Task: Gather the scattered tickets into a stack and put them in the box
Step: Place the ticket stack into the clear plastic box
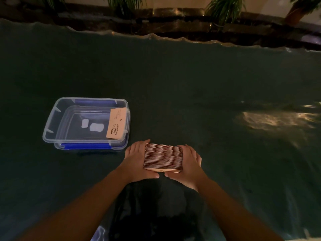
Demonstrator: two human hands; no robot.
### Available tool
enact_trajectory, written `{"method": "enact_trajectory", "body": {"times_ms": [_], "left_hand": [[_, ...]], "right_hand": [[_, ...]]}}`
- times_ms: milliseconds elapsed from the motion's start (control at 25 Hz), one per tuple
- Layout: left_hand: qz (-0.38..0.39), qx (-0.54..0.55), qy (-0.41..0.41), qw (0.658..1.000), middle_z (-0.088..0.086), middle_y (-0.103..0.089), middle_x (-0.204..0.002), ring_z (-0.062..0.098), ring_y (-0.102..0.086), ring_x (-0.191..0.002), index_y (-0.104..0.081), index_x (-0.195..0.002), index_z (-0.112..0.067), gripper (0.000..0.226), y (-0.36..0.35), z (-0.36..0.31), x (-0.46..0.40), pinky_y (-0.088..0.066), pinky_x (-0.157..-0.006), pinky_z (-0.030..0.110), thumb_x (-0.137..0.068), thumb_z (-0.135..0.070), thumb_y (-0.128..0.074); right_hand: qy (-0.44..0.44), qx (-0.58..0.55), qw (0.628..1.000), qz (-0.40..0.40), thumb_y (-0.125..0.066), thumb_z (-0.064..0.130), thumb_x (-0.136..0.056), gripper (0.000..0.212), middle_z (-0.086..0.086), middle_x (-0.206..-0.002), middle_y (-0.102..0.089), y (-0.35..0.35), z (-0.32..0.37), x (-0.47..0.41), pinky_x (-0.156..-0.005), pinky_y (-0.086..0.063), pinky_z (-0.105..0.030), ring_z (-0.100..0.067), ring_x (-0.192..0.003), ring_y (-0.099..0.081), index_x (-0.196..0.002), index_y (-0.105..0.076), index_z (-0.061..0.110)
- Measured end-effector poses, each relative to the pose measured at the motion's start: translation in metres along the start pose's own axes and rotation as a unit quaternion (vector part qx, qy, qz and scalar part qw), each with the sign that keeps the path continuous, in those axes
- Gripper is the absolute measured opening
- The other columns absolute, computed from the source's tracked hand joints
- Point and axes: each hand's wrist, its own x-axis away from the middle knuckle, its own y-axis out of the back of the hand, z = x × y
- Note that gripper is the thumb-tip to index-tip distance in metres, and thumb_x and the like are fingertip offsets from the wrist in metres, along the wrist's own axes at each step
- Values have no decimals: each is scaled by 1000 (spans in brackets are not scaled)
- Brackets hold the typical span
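A thick stack of tan tickets (163,157) stands on edge on the dark green table, its edges facing up. My left hand (136,160) presses its left side and my right hand (188,164) presses its right side, thumbs meeting under the near face. To the upper left sits a clear plastic box (52,126) with blue clips. One tan ticket with a coffee-cup print (116,123) leans against the box's right inner wall.
The dark green cloth (191,84) covers the table, with a bright light patch (274,119) at the right. Plants and a dark ledge (173,23) run along the far edge. A dark shadow lies between my forearms.
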Motion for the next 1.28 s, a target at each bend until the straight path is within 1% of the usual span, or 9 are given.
{"method": "enact_trajectory", "body": {"times_ms": [160, 320, 480, 560, 720, 880, 1040, 1120, 1280], "left_hand": [[-18, -20, 16, 999, 0, -24, -163, 22, -19, -153, -19, -157, -26, 123, -6, -1, -2, -12, -128, 46, -62, -68, -86], [-34, 51, 20, 998, -4, -41, -153, 20, -32, -146, -38, -148, -29, 112, 2, -6, -1, -25, -125, 47, -55, -59, -93], [2, 199, 9, 980, -17, -54, -140, 11, -49, -136, -45, -137, -39, 103, 20, -9, 10, -41, -118, 48, -49, -46, -99], [27, 292, -3, 956, -16, -63, -137, 7, -57, -133, -47, -133, -38, 99, 33, -13, 16, -46, -116, 47, -51, -35, -101], [35, 468, -21, 883, -1, -67, -136, 15, -65, -128, -47, -136, -26, 92, 61, -29, 27, -57, -104, 40, -61, -3, -96], [22, 637, -50, 769, 20, -62, -139, 34, -62, -131, -44, -145, -15, 96, 88, -29, 32, -54, -106, 51, -60, -5, -86], [-9, 692, -41, 720, 27, -62, -136, 43, -61, -131, -47, -146, -12, 84, 120, -7, 41, -55, -101, 54, -69, -6, -78], [-35, 695, -14, 718, 23, -68, -125, 43, -63, -126, -50, -143, -11, 79, 138, 10, 49, -56, -97, 53, -68, -8, -73], [-83, 674, 16, 734, 18, -70, -117, 41, -64, -121, -56, -136, -13, 65, 181, 39, 63, -55, -93, 52, -72, -11, -67]], "right_hand": [[-26, 5, 1000, 9, -91, 57, -67, 108, 3, -161, -32, 2, 0, -3, -129, -20, -49, -26, -155, -16, -154, -35, 28], [-65, -47, 997, 16, -94, 51, -63, 106, 6, -155, -33, 9, 9, -2, -123, -30, -48, -24, -148, -22, -150, -38, 33], [-50, -191, 980, 4, -101, 26, -56, 91, 11, -134, -57, 20, 18, 11, -102, -53, -33, -12, -128, -56, -131, -50, 30], [-35, -274, 961, 12, -102, 11, -55, 88, 5, -126, -70, 27, 24, 18, -87, -59, -25, -15, -121, -69, -126, -52, 25], [-25, -407, 913, 17, -100, 15, -50, 97, 1, -127, -71, 48, 63, 28, -82, -64, -28, -23, -122, -69, -133, -51, 21], [-7, -406, 912, 55, -89, 0, -80, 93, 1, -141, -60, 61, 121, 27, -80, -65, -26, -13, -120, -66, -148, -37, 33], [-9, -387, 920, 65, -85, 7, -86, 66, -1, -135, -66, 57, 170, 17, -75, -63, -20, -10, -113, -70, -138, -48, 25], [-4, -375, 925, 67, -79, 15, -92, 50, -3, -136, -68, 52, 196, 10, -76, -63, -21, -11, -114, -72, -134, -54, 23], [20, -330, 942, 66, -72, 41, -97, 48, 7, -134, -70, 33, 253, -8, -78, -64, -24, -9, -116, -71, -141, -55, 34]]}}
